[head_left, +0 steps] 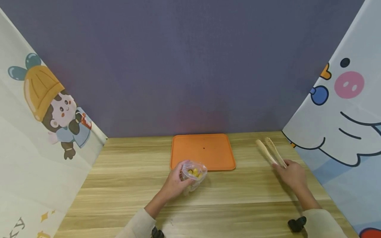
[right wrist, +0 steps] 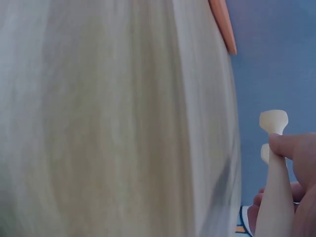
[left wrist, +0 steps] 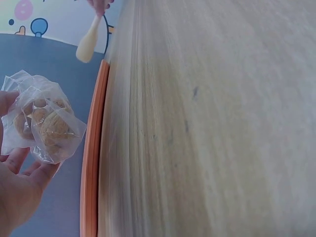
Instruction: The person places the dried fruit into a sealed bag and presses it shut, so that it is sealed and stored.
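Observation:
In the head view my left hand [head_left: 175, 181] holds a clear plastic bag [head_left: 202, 177] by its rim, between thumb and fingers, with the bag's mouth gaping upward. Yellowish lumps [head_left: 194, 172] show inside it. Seen from the left wrist, these lumps [left wrist: 55, 129] are round and tan-brown; their exact kind is unclear. Over to the right, my right hand [head_left: 292, 174] grips pale wooden tongs [head_left: 264, 150] near one end. The tongs' two arms point forward and stand slightly apart. Nothing is between their tips.
An orange rectangular tray [head_left: 205, 152] lies at the back of the wooden table [head_left: 131, 185], just beyond the bag. A dark grey-blue panel [head_left: 190, 66] rises behind the table. Cartoon-printed side panels [head_left: 330, 122] flank it left and right.

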Motion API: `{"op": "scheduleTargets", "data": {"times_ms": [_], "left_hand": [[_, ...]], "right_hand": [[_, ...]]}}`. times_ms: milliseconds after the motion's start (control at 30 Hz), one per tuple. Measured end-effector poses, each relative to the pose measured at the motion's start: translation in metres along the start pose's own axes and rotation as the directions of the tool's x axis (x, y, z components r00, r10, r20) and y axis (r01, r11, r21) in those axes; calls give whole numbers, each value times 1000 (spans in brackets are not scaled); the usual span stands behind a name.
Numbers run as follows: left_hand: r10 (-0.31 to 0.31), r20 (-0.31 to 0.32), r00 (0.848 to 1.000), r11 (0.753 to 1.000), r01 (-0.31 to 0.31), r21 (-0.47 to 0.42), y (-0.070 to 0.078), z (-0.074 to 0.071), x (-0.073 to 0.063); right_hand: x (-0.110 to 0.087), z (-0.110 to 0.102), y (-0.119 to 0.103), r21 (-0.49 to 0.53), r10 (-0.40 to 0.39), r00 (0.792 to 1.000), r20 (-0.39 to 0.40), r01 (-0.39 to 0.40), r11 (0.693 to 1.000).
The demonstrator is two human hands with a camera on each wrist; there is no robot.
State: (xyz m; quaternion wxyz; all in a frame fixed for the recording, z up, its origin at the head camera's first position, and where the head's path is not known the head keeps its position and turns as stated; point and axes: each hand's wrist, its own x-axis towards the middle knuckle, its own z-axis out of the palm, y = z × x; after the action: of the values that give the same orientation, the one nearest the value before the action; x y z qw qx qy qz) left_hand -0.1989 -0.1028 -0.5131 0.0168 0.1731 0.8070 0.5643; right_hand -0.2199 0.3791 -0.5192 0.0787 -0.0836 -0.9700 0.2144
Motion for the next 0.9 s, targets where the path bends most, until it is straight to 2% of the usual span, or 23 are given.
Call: {"op": "scheduleTargets", "data": {"times_ms": [100, 533, 733, 900], "left_hand": [[-2, 9, 1000, 1000, 2, 7, 1, 0, 0], [0, 31, 1000, 1000, 0, -4, 1, -2, -1], [30, 30, 999, 999, -30, 18, -1, -2, 0], [1, 32, 999, 1000, -1, 8, 0, -2, 0]], "right_hand": [[0, 1, 5, -6, 34, 999, -14, -34, 999], [3, 8, 18, -21, 85, 995, -57, -87, 996], [4, 12, 19, -40, 100, 994, -45, -102, 994], [5, 15, 17, -53, 108, 994, -35, -110, 993]]}}
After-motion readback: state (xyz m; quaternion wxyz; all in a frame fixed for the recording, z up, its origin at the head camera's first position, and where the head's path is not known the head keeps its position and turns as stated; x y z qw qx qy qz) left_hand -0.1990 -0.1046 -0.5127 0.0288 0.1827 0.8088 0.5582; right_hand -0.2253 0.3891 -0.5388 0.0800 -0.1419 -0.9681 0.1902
